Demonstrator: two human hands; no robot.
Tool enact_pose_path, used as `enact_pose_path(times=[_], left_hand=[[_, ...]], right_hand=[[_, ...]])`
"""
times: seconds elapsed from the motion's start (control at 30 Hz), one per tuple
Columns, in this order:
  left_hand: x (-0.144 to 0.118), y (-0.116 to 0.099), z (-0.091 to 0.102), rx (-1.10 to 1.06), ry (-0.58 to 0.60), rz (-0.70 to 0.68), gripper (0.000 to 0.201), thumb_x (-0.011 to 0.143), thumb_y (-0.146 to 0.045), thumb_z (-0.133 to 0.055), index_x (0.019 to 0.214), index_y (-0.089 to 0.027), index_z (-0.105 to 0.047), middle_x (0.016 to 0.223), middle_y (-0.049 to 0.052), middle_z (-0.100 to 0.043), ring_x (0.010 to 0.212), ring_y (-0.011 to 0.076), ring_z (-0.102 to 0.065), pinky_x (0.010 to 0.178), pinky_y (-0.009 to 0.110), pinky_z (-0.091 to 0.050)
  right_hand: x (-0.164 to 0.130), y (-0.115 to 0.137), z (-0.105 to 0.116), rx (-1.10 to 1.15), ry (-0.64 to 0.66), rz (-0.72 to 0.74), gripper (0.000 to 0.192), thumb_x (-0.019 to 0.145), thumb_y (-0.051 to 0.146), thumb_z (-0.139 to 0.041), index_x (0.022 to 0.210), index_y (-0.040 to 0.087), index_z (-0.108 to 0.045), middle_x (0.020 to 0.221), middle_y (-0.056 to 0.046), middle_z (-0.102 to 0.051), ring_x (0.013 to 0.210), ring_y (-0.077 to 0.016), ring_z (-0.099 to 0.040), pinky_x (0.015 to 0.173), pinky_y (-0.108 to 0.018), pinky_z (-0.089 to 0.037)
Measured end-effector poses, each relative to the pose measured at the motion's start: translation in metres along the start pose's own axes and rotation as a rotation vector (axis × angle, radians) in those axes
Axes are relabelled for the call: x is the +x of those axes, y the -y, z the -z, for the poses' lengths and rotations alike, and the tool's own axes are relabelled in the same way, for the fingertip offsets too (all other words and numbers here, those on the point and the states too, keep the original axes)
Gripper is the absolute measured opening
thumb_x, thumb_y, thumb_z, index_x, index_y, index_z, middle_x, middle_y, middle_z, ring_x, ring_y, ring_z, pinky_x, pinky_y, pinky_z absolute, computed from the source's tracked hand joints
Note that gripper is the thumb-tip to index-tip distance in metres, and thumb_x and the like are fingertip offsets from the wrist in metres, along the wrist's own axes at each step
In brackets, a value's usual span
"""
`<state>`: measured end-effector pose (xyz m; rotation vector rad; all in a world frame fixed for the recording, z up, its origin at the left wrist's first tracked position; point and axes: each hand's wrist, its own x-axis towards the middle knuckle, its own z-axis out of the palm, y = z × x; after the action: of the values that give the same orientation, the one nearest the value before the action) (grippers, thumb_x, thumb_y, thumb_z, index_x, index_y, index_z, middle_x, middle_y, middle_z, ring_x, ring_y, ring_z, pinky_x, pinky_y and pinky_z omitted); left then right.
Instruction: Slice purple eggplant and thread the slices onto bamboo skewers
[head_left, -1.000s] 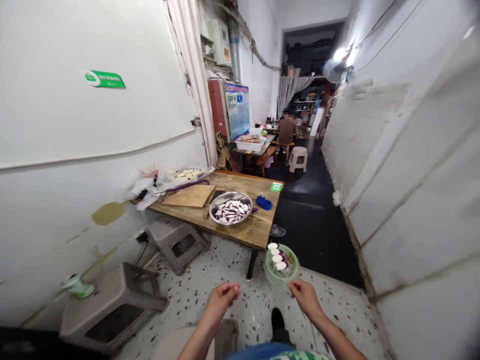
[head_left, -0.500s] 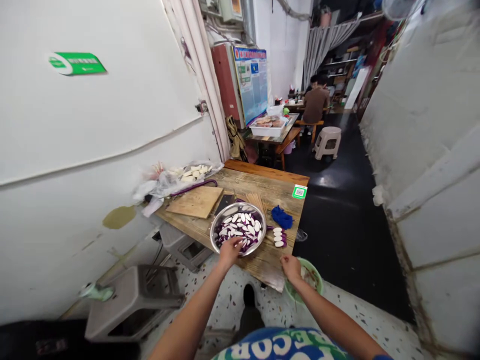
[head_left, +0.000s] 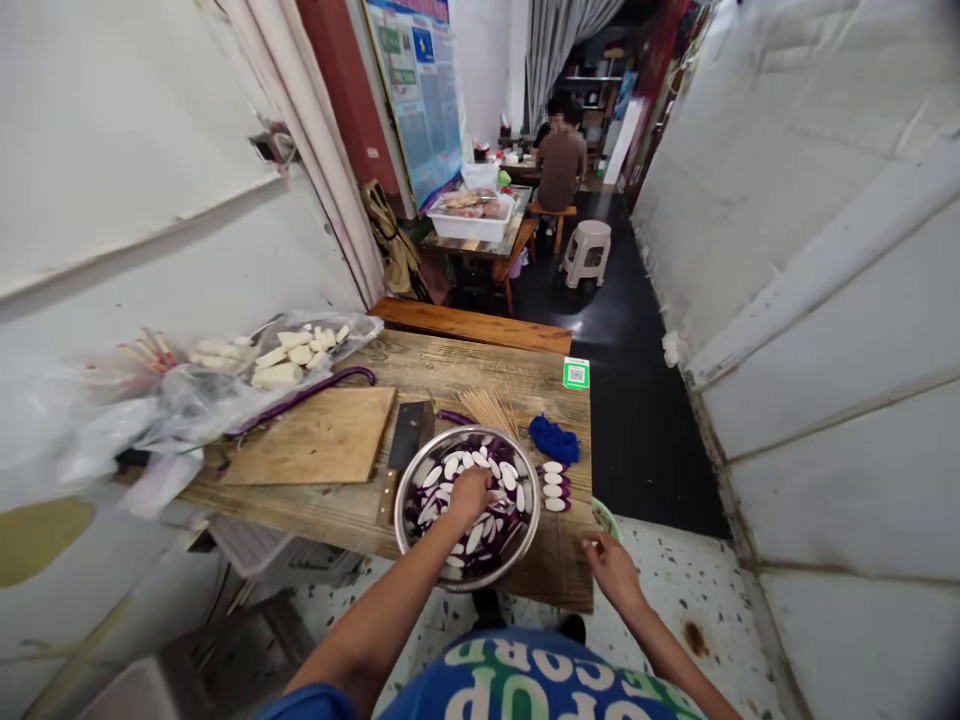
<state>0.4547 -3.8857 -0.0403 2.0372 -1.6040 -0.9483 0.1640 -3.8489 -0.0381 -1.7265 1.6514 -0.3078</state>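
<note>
A steel bowl (head_left: 403, 540) of sliced purple eggplant (head_left: 474, 538) stands at the table's near edge. My left hand (head_left: 471, 496) reaches into it, fingers curled down among the slices; whether a slice is between the fingertips is hidden. Over the table's right corner hangs my right hand (head_left: 611, 565), its thumb and fingertips pinched together; anything in them is too small to make out. Skewered eggplant slices (head_left: 556, 490) lie in a row right of the bowl. Behind it bamboo skewers (head_left: 489, 408) are spread out, beside a blue cloth (head_left: 554, 439).
A cleaver (head_left: 409, 440) and cutting board (head_left: 315, 440) lie left of the bowl, near a whole eggplant (head_left: 307, 393) and a plastic bag (head_left: 217, 400) with pale chunks. A green basin (head_left: 606, 518) sits below the right edge. Farther off, a person (head_left: 562, 168) sits by a stool (head_left: 587, 253).
The view has tipped down and come closer to the table. My left hand has moved deeper over the middle of the bowl. My right hand stays by the table's right corner.
</note>
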Motion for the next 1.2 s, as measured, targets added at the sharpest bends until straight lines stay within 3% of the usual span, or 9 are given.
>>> enact_pose_path(times=[0.13, 0.23, 0.33, 0.43, 0.53, 0.67, 0.8, 0.93, 1.2], left_hand=[[-0.006, 0.005, 0.010, -0.120, 0.044, -0.001, 0.017, 0.061, -0.019, -0.065, 0.078, -0.016, -0.062, 0.081, 0.005, -0.062, 0.087, 0.0211, -0.053, 0.080, 0.030, -0.036], [-0.021, -0.002, 0.017, -0.424, 0.047, 0.113, 0.020, 0.075, -0.029, -0.052, 0.087, -0.015, -0.059, 0.084, 0.006, -0.062, 0.081, 0.0177, -0.055, 0.073, 0.028, -0.041], [-0.043, -0.014, 0.025, -0.812, 0.069, 0.261, 0.025, 0.079, -0.033, -0.048, 0.090, -0.012, -0.056, 0.083, 0.008, -0.062, 0.070, 0.0136, -0.057, 0.062, 0.025, -0.045], [-0.065, -0.026, 0.030, -1.160, 0.130, 0.408, 0.019, 0.075, -0.027, -0.056, 0.085, -0.011, -0.055, 0.084, 0.009, -0.062, 0.065, 0.0111, -0.058, 0.057, 0.021, -0.045], [-0.081, -0.033, 0.029, -1.381, 0.016, 0.521, 0.016, 0.069, -0.019, -0.062, 0.080, -0.012, -0.055, 0.075, 0.004, -0.062, 0.060, 0.0097, -0.058, 0.055, 0.019, -0.045], [-0.085, -0.034, 0.029, -1.380, -0.203, 0.506, 0.014, 0.067, -0.014, -0.064, 0.076, -0.014, -0.054, 0.060, -0.004, -0.057, 0.049, 0.0045, -0.053, 0.050, 0.014, -0.042], [-0.081, -0.035, 0.042, -1.479, -0.059, 0.488, 0.008, 0.073, -0.016, -0.059, 0.078, -0.013, -0.054, 0.067, 0.002, -0.059, 0.055, 0.0079, -0.056, 0.052, 0.018, -0.045], [-0.077, -0.039, 0.054, -1.678, 0.171, 0.517, 0.004, 0.075, -0.014, -0.057, 0.077, -0.011, -0.054, 0.063, 0.002, -0.057, 0.050, 0.0066, -0.053, 0.046, 0.016, -0.043], [-0.073, -0.036, 0.058, -1.708, 0.096, 0.542, 0.015, 0.072, -0.007, -0.059, 0.084, -0.014, -0.056, 0.071, 0.002, -0.062, 0.059, 0.0103, -0.060, 0.051, 0.018, -0.048]], right_hand=[[-0.020, 0.036, 0.013, 0.136, 0.022, 0.077, 0.034, 0.076, 0.038, -0.044, 0.097, 0.013, -0.055, 0.087, -0.009, -0.058, 0.084, -0.0208, -0.055, 0.076, -0.032, -0.041], [-0.030, 0.070, 0.019, 0.279, 0.135, 0.204, 0.031, 0.076, 0.037, -0.046, 0.098, 0.016, -0.053, 0.093, -0.006, -0.056, 0.088, -0.0175, -0.052, 0.080, -0.029, -0.040], [-0.041, 0.095, 0.019, 0.420, 0.326, 0.304, 0.027, 0.083, 0.038, -0.038, 0.094, 0.019, -0.053, 0.074, 0.001, -0.055, 0.066, -0.0112, -0.052, 0.062, -0.023, -0.043], [-0.050, 0.101, 0.006, 0.530, 0.502, 0.343, 0.028, 0.083, 0.041, -0.039, 0.093, 0.019, -0.052, 0.057, 0.006, -0.047, 0.043, -0.0063, -0.041, 0.041, -0.017, -0.036], [-0.057, 0.097, -0.010, 0.587, 0.582, 0.350, 0.032, 0.081, 0.045, -0.042, 0.081, 0.016, -0.054, 0.051, 0.007, -0.043, 0.036, -0.0041, -0.032, 0.035, -0.016, -0.030], [-0.059, 0.097, -0.014, 0.608, 0.493, 0.390, 0.031, 0.074, 0.045, -0.053, 0.082, 0.015, -0.055, 0.063, 0.003, -0.052, 0.047, -0.0065, -0.043, 0.045, -0.018, -0.037], [-0.050, 0.117, 0.000, 0.570, 0.317, 0.476, 0.030, 0.082, 0.041, -0.042, 0.095, 0.019, -0.057, 0.094, -0.004, -0.054, 0.079, -0.0130, -0.052, 0.069, -0.024, -0.040], [-0.042, 0.140, -0.002, 0.464, 0.243, 0.473, 0.031, 0.086, 0.036, -0.035, 0.095, 0.019, -0.060, 0.062, 0.001, -0.055, 0.058, -0.0123, -0.052, 0.058, -0.022, -0.039], [-0.046, 0.162, -0.027, 0.341, 0.081, 0.416, 0.026, 0.083, 0.024, -0.036, 0.090, 0.018, -0.061, 0.062, 0.000, -0.059, 0.056, -0.0124, -0.052, 0.055, -0.022, -0.040]])
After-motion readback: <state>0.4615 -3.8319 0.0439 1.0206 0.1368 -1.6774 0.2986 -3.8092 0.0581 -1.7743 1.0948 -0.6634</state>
